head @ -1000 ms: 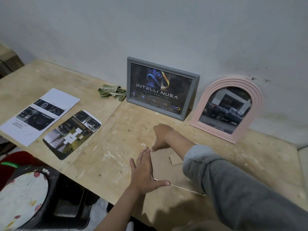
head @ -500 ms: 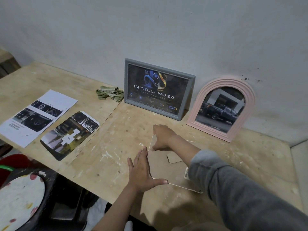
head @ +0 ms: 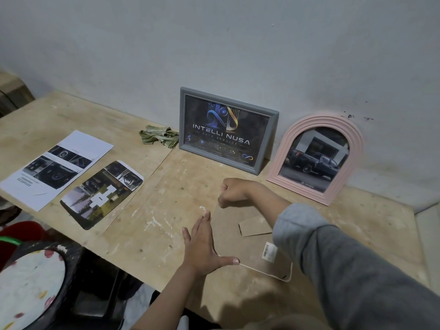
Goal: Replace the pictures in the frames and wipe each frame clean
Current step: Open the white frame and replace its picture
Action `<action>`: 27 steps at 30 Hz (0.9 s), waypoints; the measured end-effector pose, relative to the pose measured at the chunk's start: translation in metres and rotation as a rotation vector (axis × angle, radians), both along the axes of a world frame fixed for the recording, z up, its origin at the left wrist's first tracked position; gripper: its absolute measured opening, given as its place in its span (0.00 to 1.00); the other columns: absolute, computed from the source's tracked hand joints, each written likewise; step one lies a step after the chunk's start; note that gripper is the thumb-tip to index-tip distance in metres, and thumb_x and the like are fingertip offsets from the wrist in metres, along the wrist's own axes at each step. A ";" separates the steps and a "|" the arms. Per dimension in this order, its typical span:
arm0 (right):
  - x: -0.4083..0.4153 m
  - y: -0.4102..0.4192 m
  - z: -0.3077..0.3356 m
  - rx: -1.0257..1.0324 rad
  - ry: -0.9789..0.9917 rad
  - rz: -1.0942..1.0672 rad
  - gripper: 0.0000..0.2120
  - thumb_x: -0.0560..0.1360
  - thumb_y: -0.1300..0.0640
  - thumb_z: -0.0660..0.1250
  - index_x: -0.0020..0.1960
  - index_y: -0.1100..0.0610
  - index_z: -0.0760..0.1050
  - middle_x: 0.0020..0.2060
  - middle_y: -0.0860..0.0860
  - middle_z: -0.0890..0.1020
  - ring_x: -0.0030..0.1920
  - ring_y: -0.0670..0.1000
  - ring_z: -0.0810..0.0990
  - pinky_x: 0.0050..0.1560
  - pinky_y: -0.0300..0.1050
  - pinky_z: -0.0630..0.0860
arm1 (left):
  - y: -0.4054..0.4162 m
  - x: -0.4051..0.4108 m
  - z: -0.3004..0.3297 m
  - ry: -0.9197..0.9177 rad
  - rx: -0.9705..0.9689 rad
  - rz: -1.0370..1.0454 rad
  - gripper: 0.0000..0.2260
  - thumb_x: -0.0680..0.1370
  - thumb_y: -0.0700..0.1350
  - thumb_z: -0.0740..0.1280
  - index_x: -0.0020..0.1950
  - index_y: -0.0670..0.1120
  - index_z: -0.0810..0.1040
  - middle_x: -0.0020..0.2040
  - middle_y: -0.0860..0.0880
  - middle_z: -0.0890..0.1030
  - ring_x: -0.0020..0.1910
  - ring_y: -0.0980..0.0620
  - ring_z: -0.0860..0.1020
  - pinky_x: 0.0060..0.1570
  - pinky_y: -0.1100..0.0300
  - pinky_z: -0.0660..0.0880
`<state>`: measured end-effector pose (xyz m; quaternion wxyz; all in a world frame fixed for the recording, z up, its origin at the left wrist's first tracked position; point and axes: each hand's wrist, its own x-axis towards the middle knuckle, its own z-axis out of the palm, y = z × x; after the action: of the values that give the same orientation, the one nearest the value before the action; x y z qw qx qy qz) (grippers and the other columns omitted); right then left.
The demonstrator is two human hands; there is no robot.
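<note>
A frame lies face down in front of me, its brown backing board (head: 240,217) with a folded stand flap and a barcode sticker showing. My left hand (head: 202,246) rests flat and open against the frame's left edge. My right hand (head: 234,191) is closed at the frame's far corner, fingers pinched on the backing board's edge. A grey frame (head: 227,129) with a dark logo print and a pink arched frame (head: 316,158) with a truck picture lean on the wall. Two loose prints, the white sheet (head: 57,167) and the darker print (head: 102,194), lie at left. An olive cloth (head: 159,136) sits beside the grey frame.
The plywood table (head: 147,225) has its front edge close to me. Below at the left stand a round stool (head: 28,287) with a patterned seat and something red. The wall runs behind the frames.
Both hands stay at the face-down frame; my right hand has shifted slightly at the far corner. The view has drifted a little.
</note>
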<state>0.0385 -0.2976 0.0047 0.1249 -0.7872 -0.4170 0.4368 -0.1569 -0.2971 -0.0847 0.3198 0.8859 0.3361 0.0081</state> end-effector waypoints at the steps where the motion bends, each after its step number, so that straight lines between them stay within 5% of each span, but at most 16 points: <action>1: 0.000 0.000 0.000 0.007 0.014 -0.006 0.07 0.60 0.59 0.67 0.31 0.54 0.68 0.26 0.50 0.69 0.29 0.51 0.66 0.32 0.42 0.60 | -0.001 0.000 0.000 -0.001 0.002 -0.002 0.67 0.52 0.78 0.67 0.78 0.46 0.42 0.79 0.52 0.49 0.78 0.52 0.46 0.71 0.38 0.37; 6: 0.002 -0.011 -0.011 0.048 -0.034 -0.063 0.12 0.68 0.56 0.68 0.49 0.54 0.70 0.43 0.50 0.74 0.42 0.50 0.72 0.41 0.42 0.68 | -0.003 -0.003 -0.004 -0.024 0.031 -0.009 0.65 0.53 0.79 0.66 0.78 0.45 0.47 0.78 0.51 0.54 0.77 0.50 0.54 0.71 0.36 0.44; 8: 0.002 -0.017 -0.024 0.075 -0.068 -0.112 0.18 0.68 0.49 0.68 0.56 0.50 0.69 0.54 0.50 0.75 0.55 0.52 0.74 0.53 0.45 0.71 | -0.004 -0.002 -0.004 -0.026 0.028 -0.008 0.63 0.53 0.79 0.66 0.77 0.45 0.49 0.77 0.51 0.55 0.76 0.50 0.55 0.71 0.36 0.45; 11: -0.003 -0.035 -0.038 0.175 -0.226 -0.202 0.24 0.64 0.33 0.61 0.57 0.42 0.65 0.63 0.46 0.71 0.63 0.57 0.72 0.66 0.59 0.64 | -0.004 -0.001 -0.003 -0.036 0.033 -0.008 0.62 0.53 0.79 0.66 0.77 0.46 0.52 0.77 0.51 0.56 0.76 0.51 0.56 0.71 0.35 0.45; 15: -0.018 -0.100 -0.051 0.522 -0.395 -0.489 0.18 0.70 0.42 0.60 0.59 0.43 0.67 0.67 0.48 0.67 0.65 0.54 0.70 0.64 0.59 0.68 | -0.005 -0.002 -0.003 -0.053 0.034 -0.003 0.60 0.53 0.78 0.67 0.75 0.46 0.54 0.76 0.51 0.57 0.76 0.50 0.56 0.70 0.35 0.45; 18: -0.040 -0.153 -0.063 0.738 -0.546 -0.872 0.17 0.71 0.58 0.64 0.60 0.59 0.72 0.62 0.60 0.71 0.62 0.58 0.71 0.63 0.57 0.70 | -0.004 -0.003 -0.003 -0.060 0.044 -0.002 0.60 0.53 0.78 0.66 0.75 0.45 0.56 0.75 0.50 0.59 0.74 0.48 0.58 0.70 0.37 0.49; 21: -0.061 -0.177 -0.065 0.556 -0.380 -1.189 0.19 0.70 0.68 0.65 0.61 0.65 0.71 0.57 0.62 0.72 0.59 0.61 0.71 0.61 0.53 0.69 | -0.002 0.000 -0.002 -0.028 0.075 0.012 0.59 0.52 0.80 0.65 0.72 0.43 0.62 0.70 0.45 0.64 0.69 0.44 0.63 0.69 0.45 0.60; 25: -0.073 -0.187 -0.072 0.363 -0.237 -1.186 0.07 0.73 0.62 0.62 0.49 0.61 0.75 0.45 0.57 0.78 0.49 0.60 0.77 0.46 0.47 0.72 | -0.010 0.014 0.024 0.159 0.105 0.044 0.50 0.53 0.69 0.75 0.65 0.42 0.65 0.61 0.45 0.63 0.60 0.44 0.65 0.58 0.52 0.68; 27: -0.078 -0.185 -0.070 0.283 -0.189 -1.125 0.10 0.71 0.57 0.59 0.48 0.60 0.74 0.46 0.58 0.78 0.49 0.60 0.77 0.47 0.49 0.74 | -0.014 0.024 0.031 0.249 0.050 0.107 0.49 0.53 0.63 0.80 0.63 0.40 0.64 0.60 0.45 0.63 0.61 0.43 0.65 0.59 0.52 0.70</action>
<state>-0.0397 -0.4824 -0.0650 0.4036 -0.8988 0.0013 0.1713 -0.1331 -0.3111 -0.0540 0.2524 0.8685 0.4197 -0.0761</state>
